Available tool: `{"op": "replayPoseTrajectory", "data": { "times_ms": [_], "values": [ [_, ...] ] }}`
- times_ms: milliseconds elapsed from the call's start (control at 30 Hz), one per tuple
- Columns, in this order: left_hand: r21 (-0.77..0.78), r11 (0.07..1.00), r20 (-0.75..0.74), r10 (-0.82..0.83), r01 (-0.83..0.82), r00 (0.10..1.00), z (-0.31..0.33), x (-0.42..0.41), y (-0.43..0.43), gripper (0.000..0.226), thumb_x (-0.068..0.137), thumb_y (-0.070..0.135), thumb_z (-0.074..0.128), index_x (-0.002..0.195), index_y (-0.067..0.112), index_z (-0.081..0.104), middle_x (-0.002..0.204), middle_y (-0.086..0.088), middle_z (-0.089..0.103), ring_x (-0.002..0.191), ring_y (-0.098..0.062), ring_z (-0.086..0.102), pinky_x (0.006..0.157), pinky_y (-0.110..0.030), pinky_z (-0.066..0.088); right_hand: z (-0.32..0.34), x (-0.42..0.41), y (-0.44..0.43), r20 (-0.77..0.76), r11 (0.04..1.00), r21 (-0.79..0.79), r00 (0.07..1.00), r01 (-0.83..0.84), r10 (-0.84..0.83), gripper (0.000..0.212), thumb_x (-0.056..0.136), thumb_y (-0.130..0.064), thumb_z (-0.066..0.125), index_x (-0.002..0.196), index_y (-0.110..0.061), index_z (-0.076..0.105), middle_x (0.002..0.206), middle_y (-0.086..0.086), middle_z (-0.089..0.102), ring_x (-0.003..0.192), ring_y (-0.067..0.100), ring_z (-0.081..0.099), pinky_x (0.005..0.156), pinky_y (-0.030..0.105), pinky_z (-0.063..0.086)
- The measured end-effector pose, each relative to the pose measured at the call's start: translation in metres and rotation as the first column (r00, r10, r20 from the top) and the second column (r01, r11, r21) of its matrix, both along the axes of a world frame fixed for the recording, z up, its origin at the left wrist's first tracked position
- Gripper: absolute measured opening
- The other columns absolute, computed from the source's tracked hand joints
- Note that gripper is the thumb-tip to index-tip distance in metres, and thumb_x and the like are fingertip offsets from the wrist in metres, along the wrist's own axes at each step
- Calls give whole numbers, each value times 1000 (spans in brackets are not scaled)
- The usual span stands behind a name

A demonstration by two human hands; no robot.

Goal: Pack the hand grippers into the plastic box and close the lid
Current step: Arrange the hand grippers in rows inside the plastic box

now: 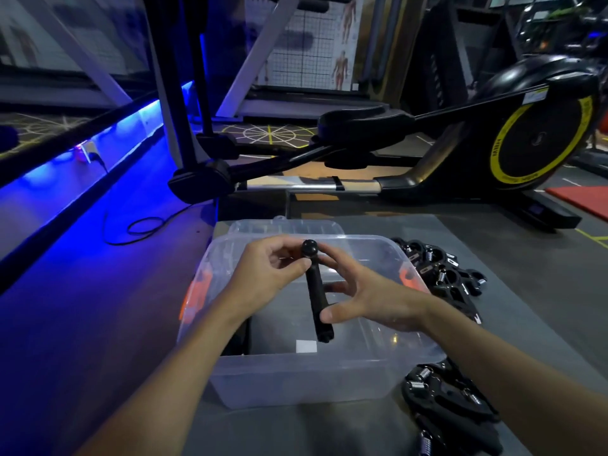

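L hand [273, 269] pinches hand gripper [315, 291] near knob, R hand [373, 304] holds its handle, both over open plastic box [296, 368]; gripper pile [441, 271] on table [513, 274] just right.

black hand gripper [318, 301] above open clear plastic box [306, 380], lid [289, 227] behind

Place: gym, dim, fitness hall type.
- Elliptical trainer [533, 139], black, yellow ring on flywheel cover, stands right behind work surface.
- Treadmill [316, 105] further back.
- Muscle anatomy posters [342, 69] on wall grid.
- Web-shaped training markings [269, 134] on floor.
- Red mat [579, 200] at right edge.
- Hand grippers [441, 271] in pile, spring type.
- Blue light strip [138, 126] along left wall.
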State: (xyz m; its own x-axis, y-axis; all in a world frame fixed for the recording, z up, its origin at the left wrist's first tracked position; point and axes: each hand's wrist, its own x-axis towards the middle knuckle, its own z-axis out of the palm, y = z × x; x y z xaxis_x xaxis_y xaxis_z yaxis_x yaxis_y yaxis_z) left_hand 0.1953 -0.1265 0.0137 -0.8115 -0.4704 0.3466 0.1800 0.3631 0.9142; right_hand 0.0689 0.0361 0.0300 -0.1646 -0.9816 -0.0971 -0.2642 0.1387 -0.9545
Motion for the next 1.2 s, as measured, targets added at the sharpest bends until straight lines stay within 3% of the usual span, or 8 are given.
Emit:
{"op": "replayPoseTrajectory", "data": {
  "times_ms": [267, 400, 500, 600, 700, 800, 933, 1200],
  "values": [
    [11, 992, 4, 127, -127, 992, -17, 8, -28, 22, 84, 8, 74, 100, 23, 73, 96, 5, 76, 93, -10, 71, 84, -23, 54, -21, 5, -44, -1, 998, -31, 999, 47, -47, 93, 67, -15, 87, 140, -45, 37, 143, -6, 44, 130, 11, 48, 108, 42, 44],
    [-216, 930, 46, 313, -296, 949, -24, 17, -54, 19, 84, 22, 75, 93, 37, 69, 94, 12, 72, 90, -2, 68, 84, -18, 50, -39, -3, -61, -2, 995, 68, 997, 75, -75, 94, 67, -21, 87, 139, -48, 34, 140, -9, 40, 119, 21, 57, 103, 43, 47],
    [-291, 899, 125, 374, -326, 919, -29, 27, -70, 12, 87, 15, 71, 92, 26, 70, 90, 14, 69, 85, 5, 64, 79, -3, 41, -58, -13, -76, -50, 981, 173, 996, 86, -78, 102, 61, -30, 90, 143, -46, 31, 140, -9, 40, 119, 20, 57, 103, 39, 46],
    [-358, 878, 222, 411, -318, 884, -41, 34, -79, 8, 91, 18, 66, 93, 18, 74, 87, 13, 70, 83, 6, 63, 80, -5, 43, -78, -22, -93, -60, 961, 267, 997, 67, -53, 105, 57, -32, 91, 144, -40, 33, 136, -8, 45, 116, 18, 60, 105, 41, 46],
    [-290, 883, 215, 435, -368, 874, -51, 35, -82, 14, 94, 17, 62, 88, 14, 75, 86, 10, 72, 83, 11, 62, 78, -8, 43, -98, -24, -108, -108, 937, 350, 993, -3, 43, 103, 58, -32, 91, 143, -36, 33, 134, -9, 48, 121, 17, 53, 107, 43, 43],
    [-233, 877, 203, 466, -419, 861, -52, 33, -85, 18, 95, 18, 60, 85, 13, 74, 87, 8, 74, 88, -3, 67, 84, -24, 50, -116, -23, -126, -121, 916, 397, 987, -50, 106, 102, 55, -34, 91, 140, -35, 34, 133, -8, 49, 120, 16, 53, 106, 41, 45],
    [-254, 879, 253, 462, -403, 850, -51, 33, -84, 18, 95, 21, 59, 82, 19, 72, 67, 24, 66, 66, 11, 60, 65, -11, 42, -134, -14, -150, -98, 913, 400, 987, -78, 128, 89, 60, -23, 90, 133, -30, 38, 129, -6, 52, 116, 14, 55, 104, 38, 47],
    [-268, 880, 257, 458, -393, 851, -49, 34, -83, 17, 94, 19, 61, 83, 12, 72, 74, 10, 68, 58, 11, 57, 53, -4, 36, -164, -6, -158, -66, 905, 410, 986, -114, 154, 107, 57, -26, 92, 141, -30, 26, 129, -8, 54, 122, 12, 52, 108, 36, 43]
  ]
}}
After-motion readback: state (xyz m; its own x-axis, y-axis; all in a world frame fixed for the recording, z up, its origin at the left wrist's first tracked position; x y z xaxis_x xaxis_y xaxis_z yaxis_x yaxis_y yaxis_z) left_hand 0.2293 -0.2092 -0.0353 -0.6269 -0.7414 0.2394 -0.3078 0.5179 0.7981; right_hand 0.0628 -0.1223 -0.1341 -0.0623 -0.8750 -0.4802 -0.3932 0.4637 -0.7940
